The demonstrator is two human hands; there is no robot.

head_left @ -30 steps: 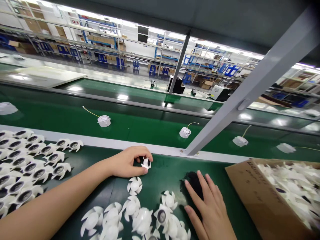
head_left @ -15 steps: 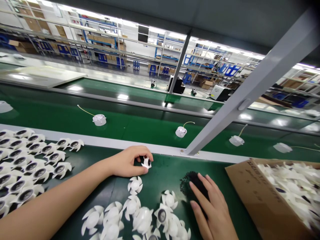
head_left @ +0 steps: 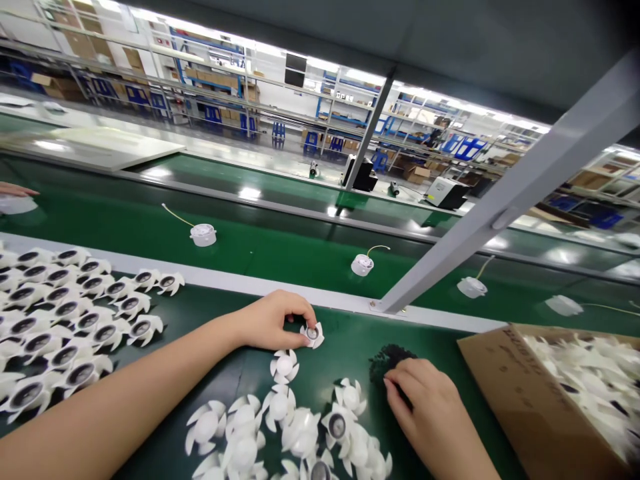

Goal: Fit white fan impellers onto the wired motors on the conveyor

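Observation:
My left hand [head_left: 270, 320] grips a small white plastic fan impeller [head_left: 313, 335] with its fingertips, its dark hub facing up. My right hand [head_left: 430, 407] rests at the edge of a heap of black granules [head_left: 387, 362], fingers bunched; anything between them is hidden. Both hands lie over a dark green work surface [head_left: 240, 373]. Loose white impellers [head_left: 280, 420] lie between my hands, and rows of impellers with dark hubs [head_left: 75, 327] stand left of my left forearm.
A cardboard box [head_left: 510, 400] of white impellers sits at the right. Beyond a pale rail [head_left: 250, 283], a green conveyor belt [head_left: 280, 257] carries several white round parts with yellow wires [head_left: 203, 235]. A grey metal post [head_left: 500, 193] rises diagonally. A co-worker's hand [head_left: 15, 190] shows far left.
My left hand has moved slightly right with the impeller, now turned hub-up. My right hand has curled and shifted right of the black heap. A co-worker's hand has appeared at far left.

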